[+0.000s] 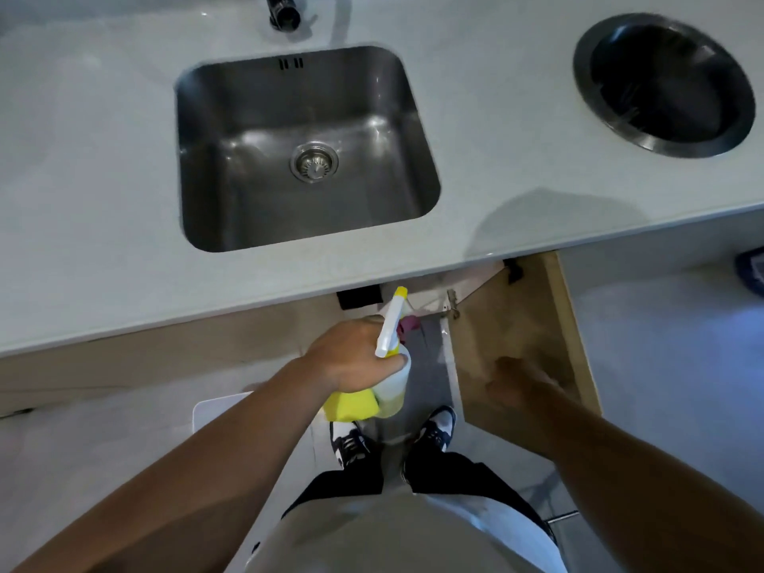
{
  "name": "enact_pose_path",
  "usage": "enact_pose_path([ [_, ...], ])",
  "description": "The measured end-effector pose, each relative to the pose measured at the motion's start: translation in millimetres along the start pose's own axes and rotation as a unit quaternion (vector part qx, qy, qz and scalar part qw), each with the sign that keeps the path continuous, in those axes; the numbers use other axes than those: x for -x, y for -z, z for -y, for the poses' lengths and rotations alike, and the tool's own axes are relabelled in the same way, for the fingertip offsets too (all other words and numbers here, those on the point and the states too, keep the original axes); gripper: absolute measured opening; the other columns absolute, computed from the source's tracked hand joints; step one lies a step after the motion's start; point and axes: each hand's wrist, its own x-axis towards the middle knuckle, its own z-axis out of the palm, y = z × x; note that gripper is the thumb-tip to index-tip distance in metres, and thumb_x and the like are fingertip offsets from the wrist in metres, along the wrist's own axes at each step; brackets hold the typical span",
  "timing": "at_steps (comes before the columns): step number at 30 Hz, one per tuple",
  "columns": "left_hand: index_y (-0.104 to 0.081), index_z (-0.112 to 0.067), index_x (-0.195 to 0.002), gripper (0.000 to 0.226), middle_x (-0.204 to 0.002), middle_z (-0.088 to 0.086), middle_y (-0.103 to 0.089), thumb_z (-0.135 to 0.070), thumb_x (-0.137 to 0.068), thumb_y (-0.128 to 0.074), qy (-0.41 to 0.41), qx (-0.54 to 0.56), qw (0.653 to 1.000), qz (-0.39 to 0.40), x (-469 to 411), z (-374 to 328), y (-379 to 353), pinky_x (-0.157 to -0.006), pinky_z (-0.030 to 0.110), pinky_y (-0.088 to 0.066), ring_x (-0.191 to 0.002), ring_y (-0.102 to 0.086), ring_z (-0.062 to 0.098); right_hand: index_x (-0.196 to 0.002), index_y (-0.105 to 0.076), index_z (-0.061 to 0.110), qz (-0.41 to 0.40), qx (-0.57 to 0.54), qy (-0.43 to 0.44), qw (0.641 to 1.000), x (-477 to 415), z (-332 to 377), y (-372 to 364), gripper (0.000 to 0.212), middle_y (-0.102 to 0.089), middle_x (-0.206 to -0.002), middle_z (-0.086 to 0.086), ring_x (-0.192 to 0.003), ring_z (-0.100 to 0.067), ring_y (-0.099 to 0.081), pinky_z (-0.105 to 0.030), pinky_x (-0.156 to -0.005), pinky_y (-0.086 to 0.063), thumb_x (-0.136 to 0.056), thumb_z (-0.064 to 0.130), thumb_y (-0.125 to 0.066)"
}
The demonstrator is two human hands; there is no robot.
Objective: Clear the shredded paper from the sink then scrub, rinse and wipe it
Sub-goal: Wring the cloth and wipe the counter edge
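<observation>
The steel sink (231,117) is set in the pale counter, its basin bare with a round drain strainer (314,162) in the middle; no paper shows in it. Below the counter's front edge my left hand (355,357) grips a white spray bottle (392,324) with a yellow nozzle, together with a yellow sponge (351,407). My right hand (516,382) is blurred and lies against the inner face of the open cabinet door (525,316); its fingers look fairly straight.
A black tap base (283,12) stands behind the sink. A round steel-rimmed bin opening (583,68) sits in the counter at right. The cabinet under the sink stands open, with a pink item (407,324) inside. My shoes (351,442) are on the floor.
</observation>
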Motion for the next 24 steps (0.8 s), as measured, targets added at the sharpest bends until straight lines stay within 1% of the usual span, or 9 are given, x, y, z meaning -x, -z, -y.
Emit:
enact_pose_path([
  [3, -0.043, -0.031, -0.073, 0.031, -0.076, -0.015, -0.048, -0.050, -0.091, -0.060, -0.028, -0.036, 0.999, 0.017, -13.9, -17.9, -10.6, -0.068, 0.029, -0.035, -0.082, -0.050, 0.020, -0.136, -0.049, 0.034, 0.010, -0.181, 0.094, 0.979, -54.9, -16.5, -21.7, 0.062, -0.061, -0.134, -0.005, -0.116, -0.026, -0.062, -0.045, -0.098, -0.054, -0.078, 0.044, -0.068],
  [6, -0.049, -0.026, -0.083, 0.028, -0.083, -0.011, -0.047, -0.051, -0.092, -0.060, -0.048, -0.063, 0.997, 0.015, -33.4, -32.8, -26.2, -0.069, 0.027, -0.033, -0.082, -0.045, 0.016, -0.146, -0.040, 0.045, 0.025, -0.325, 0.211, 0.922, -49.6, 8.4, 11.1, 0.078, -0.056, -0.128, 0.016, -0.112, -0.010, -0.060, -0.033, -0.098, -0.051, -0.081, 0.020, -0.076],
  [9, -0.040, -0.031, -0.074, 0.033, -0.079, -0.012, -0.045, -0.051, -0.091, -0.061, -0.034, -0.058, 0.997, 0.023, -63.0, -33.9, -49.3, -0.067, 0.027, -0.031, -0.083, -0.049, 0.016, -0.113, -0.066, 0.041, 0.048, -0.360, 0.270, 0.892, -61.4, 26.4, 23.5, 0.044, -0.071, -0.109, 0.010, -0.099, -0.008, -0.068, -0.028, -0.089, -0.054, -0.086, 0.008, -0.075],
  [11, -0.042, -0.030, -0.079, 0.030, -0.083, -0.012, -0.047, -0.048, -0.092, -0.062, -0.021, -0.050, 0.998, 0.021, -90.5, -29.4, -70.7, -0.067, 0.027, -0.031, -0.084, -0.052, 0.019, -0.084, -0.071, 0.041, 0.035, -0.366, 0.253, 0.895, -92.8, 21.5, 12.8, 0.031, -0.074, -0.090, 0.008, -0.085, -0.009, -0.068, -0.036, -0.085, -0.055, -0.085, 0.010, -0.072],
  [13, -0.054, -0.024, -0.098, 0.031, -0.112, -0.010, -0.050, -0.054, -0.092, -0.059, -0.005, -0.058, 0.998, 0.006, -114.3, -16.8, -88.7, -0.072, 0.027, -0.035, -0.094, -0.058, 0.024, -0.073, -0.071, 0.035, -0.005, -0.394, 0.221, 0.892, -118.6, 17.9, 3.9, 0.031, -0.072, -0.075, 0.015, -0.075, -0.001, -0.065, -0.032, -0.078, -0.051, -0.086, 0.007, -0.073],
  [15, -0.059, -0.025, -0.105, 0.043, -0.128, -0.003, -0.043, -0.066, -0.090, -0.053, 0.034, -0.066, 0.997, -0.012, -147.9, -0.1, -109.3, -0.079, 0.030, -0.044, -0.102, -0.062, 0.030, -0.072, -0.070, 0.024, -0.028, -0.404, 0.192, 0.894, -149.4, 10.5, -5.7, 0.029, -0.071, -0.070, 0.011, -0.069, -0.005, -0.065, -0.029, -0.071, -0.049, -0.088, 0.000, -0.071],
  [18, -0.061, -0.027, -0.107, 0.044, -0.118, 0.009, -0.057, -0.067, -0.091, -0.052, 0.075, -0.052, 0.995, -0.049, -197.0, 23.1, -132.6, -0.085, 0.037, -0.053, -0.104, -0.064, 0.035, -0.076, -0.075, 0.008, -0.072, -0.418, 0.150, 0.893, -202.1, 7.8, -20.7, 0.014, -0.074, -0.069, -0.008, -0.068, -0.027, -0.072, -0.036, -0.066, -0.059, -0.087, 0.002, -0.070],
  [22, -0.059, -0.020, -0.085, 0.048, -0.116, 0.017, -0.070, -0.067, -0.095, -0.051, 0.113, -0.058, 0.990, -0.065, -267.2, 60.5, -158.9, -0.087, 0.035, -0.049, -0.112, -0.065, 0.036, -0.076, -0.073, 0.009, -0.122, -0.442, 0.103, 0.883, -286.0, 16.5, -45.4, 0.016, -0.073, -0.071, -0.011, -0.068, -0.031, -0.072, -0.041, -0.063, -0.062, -0.090, 0.007, -0.066],
  [24, -0.064, -0.022, -0.098, 0.056, -0.130, 0.017, -0.066, -0.072, -0.096, -0.040, 0.135, -0.065, 0.988, -0.046, -304.4, 76.0, -168.4, -0.098, 0.035, -0.045, -0.124, -0.060, 0.035, -0.073, -0.073, 0.005, -0.143, -0.471, 0.098, 0.865, -316.6, 29.0, -44.9, 0.021, -0.073, -0.072, -0.012, -0.071, -0.031, -0.071, -0.039, -0.067, -0.062, -0.089, 0.004, -0.060],
])
